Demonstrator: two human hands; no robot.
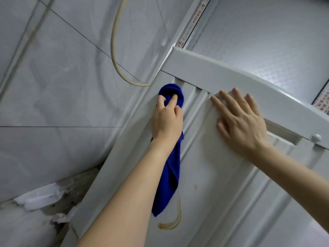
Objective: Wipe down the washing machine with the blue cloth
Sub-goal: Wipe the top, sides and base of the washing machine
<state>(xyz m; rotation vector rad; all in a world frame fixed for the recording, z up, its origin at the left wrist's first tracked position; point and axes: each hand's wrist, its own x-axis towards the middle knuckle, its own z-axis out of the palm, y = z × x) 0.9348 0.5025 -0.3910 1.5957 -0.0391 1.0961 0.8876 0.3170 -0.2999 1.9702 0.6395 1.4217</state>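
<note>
The white washing machine [222, 184] fills the right and lower part of the head view, seen tilted, with ribbed panels and a brown rust-like streak low on its side. My left hand [166, 120] is shut on the bunched blue cloth [170, 175], pressing its balled end against the machine's upper left corner; the rest of the cloth hangs down beneath my wrist. My right hand [240, 122] lies flat on the panel, fingers spread, fingertips touching the machine's top rim.
Grey wall tiles [62, 77] are on the left, with a beige hose [117, 59] looping down behind the machine. Torn white paper and grime [46, 196] lie in the gap at lower left. A small round knob [316, 137] sits on the rim at right.
</note>
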